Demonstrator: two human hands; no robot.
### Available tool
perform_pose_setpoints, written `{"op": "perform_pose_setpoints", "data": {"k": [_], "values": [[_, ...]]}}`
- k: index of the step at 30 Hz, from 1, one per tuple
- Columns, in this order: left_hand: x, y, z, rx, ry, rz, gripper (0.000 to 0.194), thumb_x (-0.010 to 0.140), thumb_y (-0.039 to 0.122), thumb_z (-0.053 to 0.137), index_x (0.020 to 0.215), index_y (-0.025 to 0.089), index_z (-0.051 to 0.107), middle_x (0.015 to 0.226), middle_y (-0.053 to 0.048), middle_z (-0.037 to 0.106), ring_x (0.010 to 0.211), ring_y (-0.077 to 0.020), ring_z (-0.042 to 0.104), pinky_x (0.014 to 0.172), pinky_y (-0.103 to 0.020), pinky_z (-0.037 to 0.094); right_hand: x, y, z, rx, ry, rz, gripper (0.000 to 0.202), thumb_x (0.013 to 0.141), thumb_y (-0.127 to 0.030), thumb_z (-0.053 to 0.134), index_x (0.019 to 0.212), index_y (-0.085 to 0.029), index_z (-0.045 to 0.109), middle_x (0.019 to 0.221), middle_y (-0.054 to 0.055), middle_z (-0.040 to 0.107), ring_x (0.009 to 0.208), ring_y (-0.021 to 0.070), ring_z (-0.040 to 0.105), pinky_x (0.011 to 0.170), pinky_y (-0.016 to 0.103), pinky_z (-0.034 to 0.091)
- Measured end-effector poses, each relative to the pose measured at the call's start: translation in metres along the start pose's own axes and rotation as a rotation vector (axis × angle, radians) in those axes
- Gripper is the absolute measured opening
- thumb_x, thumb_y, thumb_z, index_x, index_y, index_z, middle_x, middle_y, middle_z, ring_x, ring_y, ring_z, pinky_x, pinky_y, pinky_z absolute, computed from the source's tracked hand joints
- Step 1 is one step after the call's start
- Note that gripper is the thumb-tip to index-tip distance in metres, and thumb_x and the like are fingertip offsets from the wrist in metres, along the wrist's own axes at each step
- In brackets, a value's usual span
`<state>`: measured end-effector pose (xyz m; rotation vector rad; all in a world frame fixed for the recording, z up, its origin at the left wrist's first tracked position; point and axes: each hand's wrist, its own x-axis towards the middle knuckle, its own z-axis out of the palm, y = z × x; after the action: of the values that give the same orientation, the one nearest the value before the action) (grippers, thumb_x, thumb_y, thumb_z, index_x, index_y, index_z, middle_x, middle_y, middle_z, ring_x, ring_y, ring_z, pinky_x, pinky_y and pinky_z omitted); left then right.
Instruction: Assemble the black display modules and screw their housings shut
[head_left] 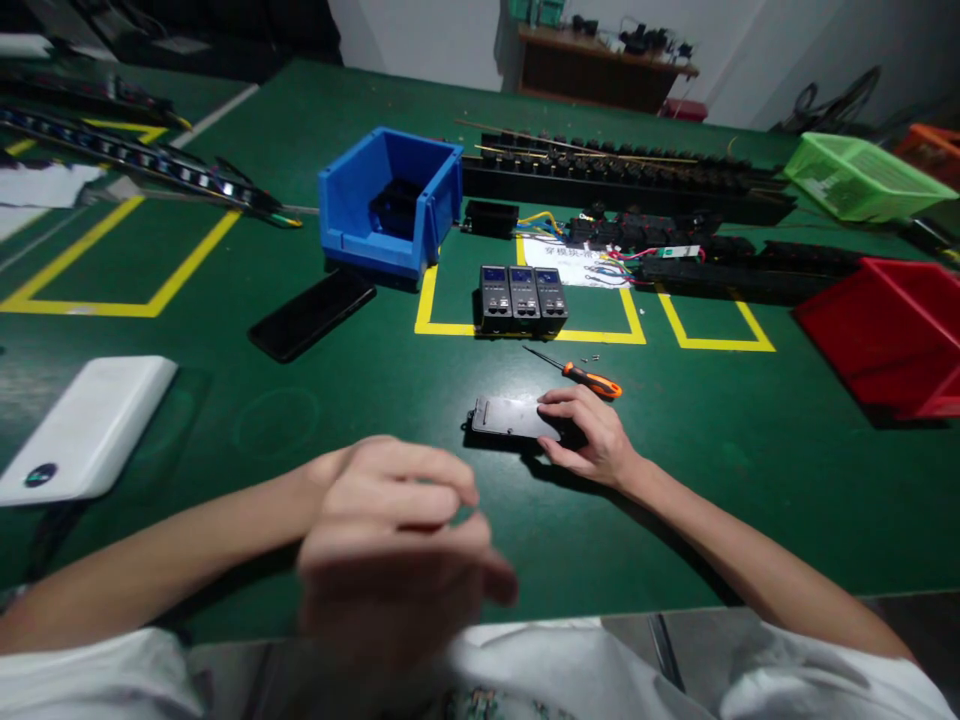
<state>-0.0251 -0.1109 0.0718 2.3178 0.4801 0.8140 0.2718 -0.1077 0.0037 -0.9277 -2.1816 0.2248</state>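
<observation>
A flat black module case (511,417) with a grey, shiny top plate lies on the green table. My right hand (589,435) grips its right end between thumb and fingers, hiding that end. Raised close to the camera, my left hand (397,545) is blurred, its fingers curled in; whatever they hold, if anything, does not show. Just beyond the case is an orange-and-black screwdriver (592,380), tip pointing left, and a few small screws (591,358) lie beside it. Three black modules (523,300) stand in a row farther back.
A blue bin (375,245) holding a dark part stands behind a black phone (311,315). At left lies a white power bank (86,430). Wired black assemblies (637,235) stretch across the back. A red bin (892,340) and a green basket (862,180) are at right.
</observation>
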Motion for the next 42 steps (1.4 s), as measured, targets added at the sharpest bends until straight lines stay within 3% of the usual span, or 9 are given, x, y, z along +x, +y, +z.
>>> {"op": "perform_pose_setpoints", "data": {"k": [3,4,5,6,9,13,19,31,42], "values": [[0.021,-0.036,0.011,0.093,0.059,0.33,0.006,0.082,0.025,0.07,0.084,0.031,0.071,0.084,0.004,0.074,0.071,-0.0128,0.069,0.076,-0.03,0.061,0.0,0.0,-0.001,-0.004,-0.005,-0.003,0.035,0.081,-0.025,0.068,0.113,-0.017,0.058,0.106,0.014,0.066,0.096,0.0241,0.065,0.082,0.042,0.056],[0.026,-0.05,0.015,0.142,0.138,0.356,0.002,0.081,0.026,0.072,0.081,0.027,0.071,0.081,0.002,0.074,0.072,-0.0138,0.07,0.074,-0.03,0.061,0.0,-0.001,-0.001,-0.004,-0.006,-0.003,0.035,0.08,-0.025,0.068,0.113,-0.016,0.059,0.106,0.015,0.066,0.096,0.0242,0.065,0.082,0.042,0.056],[0.03,-0.062,0.019,0.189,0.23,0.323,0.003,0.081,0.027,0.072,0.08,0.024,0.071,0.081,0.0,0.074,0.075,-0.0147,0.07,0.071,-0.029,0.06,0.001,-0.001,-0.001,-0.005,-0.006,-0.004,0.034,0.08,-0.024,0.069,0.112,-0.016,0.059,0.106,0.015,0.066,0.096,0.0243,0.065,0.082,0.042,0.056],[0.031,-0.073,0.022,0.221,0.251,0.262,0.005,0.082,0.026,0.07,0.085,0.023,0.071,0.088,-0.003,0.074,0.08,-0.0155,0.07,0.073,-0.03,0.059,0.001,-0.001,-0.001,-0.005,-0.005,-0.004,0.034,0.08,-0.024,0.069,0.112,-0.015,0.059,0.106,0.015,0.066,0.095,0.0243,0.065,0.082,0.042,0.056],[0.03,-0.088,0.027,0.154,0.231,0.123,0.022,0.088,0.024,0.064,0.109,0.019,0.066,0.105,-0.009,0.072,0.1,-0.0185,0.067,0.087,-0.034,0.055,0.001,-0.001,-0.001,-0.01,-0.001,-0.008,0.032,0.081,-0.025,0.067,0.111,-0.015,0.059,0.105,0.015,0.066,0.095,0.0243,0.065,0.082,0.042,0.056],[0.028,-0.088,0.027,0.103,0.054,-0.086,0.057,0.081,0.037,0.071,0.13,0.016,0.052,0.126,-0.013,0.062,0.118,-0.0234,0.057,0.102,-0.041,0.047,0.001,-0.001,-0.001,-0.017,-0.011,0.0,0.032,0.083,-0.026,0.066,0.112,-0.017,0.059,0.105,0.015,0.066,0.096,0.0244,0.065,0.082,0.043,0.056],[0.033,-0.088,0.027,0.049,-0.135,-0.238,0.05,0.081,0.047,0.068,0.119,0.017,0.058,0.115,-0.01,0.063,0.107,-0.024,0.06,0.094,-0.039,0.049,0.0,0.0,-0.001,-0.019,0.006,0.029,0.042,0.08,-0.028,0.069,0.118,-0.017,0.055,0.105,0.014,0.067,0.095,0.0248,0.065,0.082,0.043,0.055],[0.031,-0.092,0.027,0.013,-0.137,-0.27,0.051,0.079,0.05,0.069,0.117,0.018,0.059,0.112,-0.009,0.064,0.104,-0.0238,0.061,0.091,-0.037,0.049,-0.001,0.001,-0.003,-0.029,-0.047,0.029,0.037,0.08,-0.026,0.069,0.114,-0.017,0.059,0.105,0.014,0.069,0.093,0.0249,0.066,0.079,0.041,0.056],[0.029,-0.092,0.026,0.004,-0.117,-0.197,0.05,0.079,0.048,0.07,0.116,0.017,0.059,0.11,-0.01,0.066,0.101,-0.0229,0.063,0.088,-0.035,0.051,-0.004,0.004,0.001,-0.146,-0.122,-0.021,0.043,0.083,-0.038,0.068,0.118,-0.017,0.056,0.106,0.016,0.069,0.092,0.026,0.068,0.076,0.039,0.057]]}}
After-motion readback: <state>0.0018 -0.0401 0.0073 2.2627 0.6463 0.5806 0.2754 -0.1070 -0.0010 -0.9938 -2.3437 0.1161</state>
